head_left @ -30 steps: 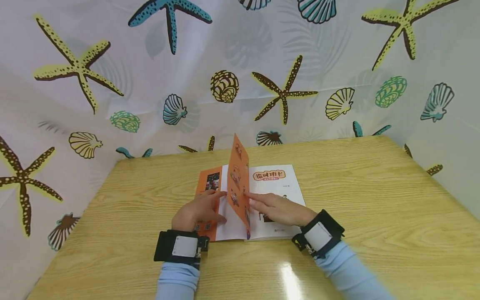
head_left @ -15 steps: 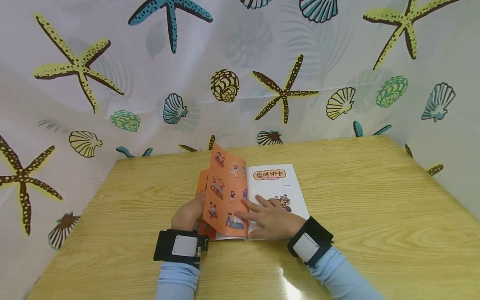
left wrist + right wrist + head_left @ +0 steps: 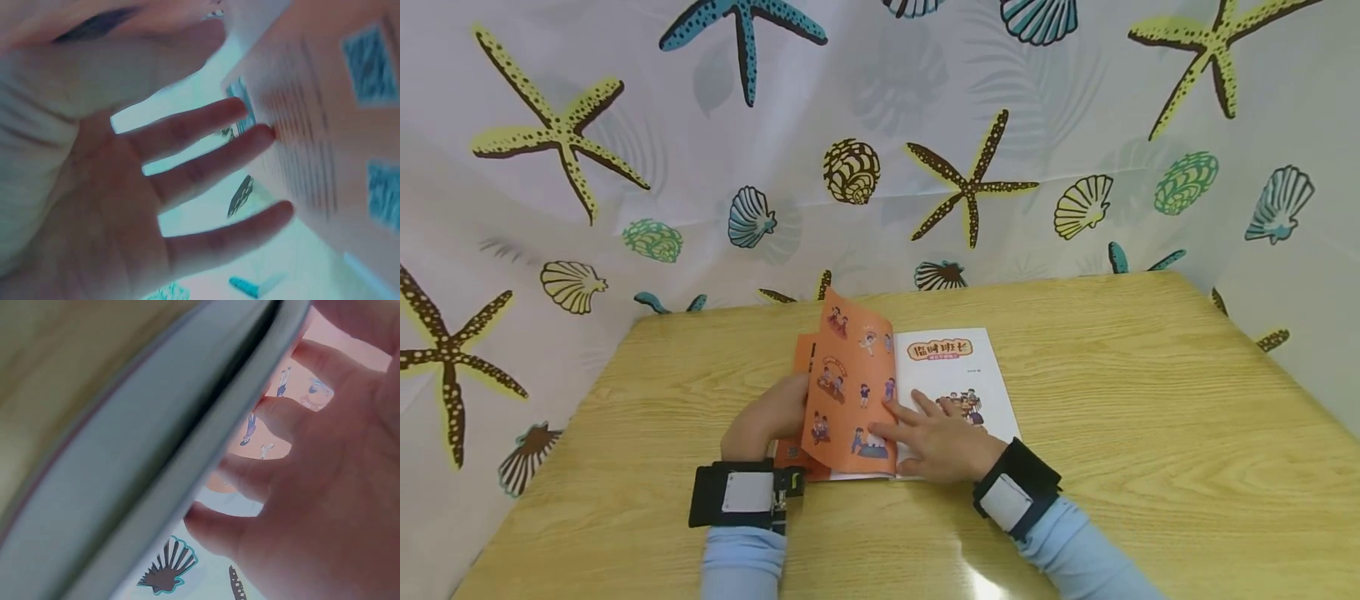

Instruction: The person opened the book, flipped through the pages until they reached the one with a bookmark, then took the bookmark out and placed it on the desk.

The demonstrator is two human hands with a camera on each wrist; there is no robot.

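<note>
An open book lies on the table in the head view. Its orange leaf with cartoon children (image 3: 842, 392) is tilted over to the left, its outer edge raised. On the right lies a white title page (image 3: 955, 367). My right hand (image 3: 943, 442) rests with spread fingers across the book's middle, fingertips on the orange leaf. My left hand (image 3: 767, 421) is at the book's left side, its fingers hidden behind the leaf. In the left wrist view those fingers are straight and spread, fingertips at an orange flap with text and two code squares (image 3: 312, 125).
The wooden table (image 3: 1112, 400) extends around the book. A white cloth (image 3: 895, 92) printed with starfish and shells hangs behind it. Both wrists wear black straps, the left strap (image 3: 737, 493) close to the book's lower left corner.
The orange leaf has swung from upright to the left. My right hand has spread over the book's middle. In the last half second my left hand has shifted slightly left; the right has stayed nearly still.
</note>
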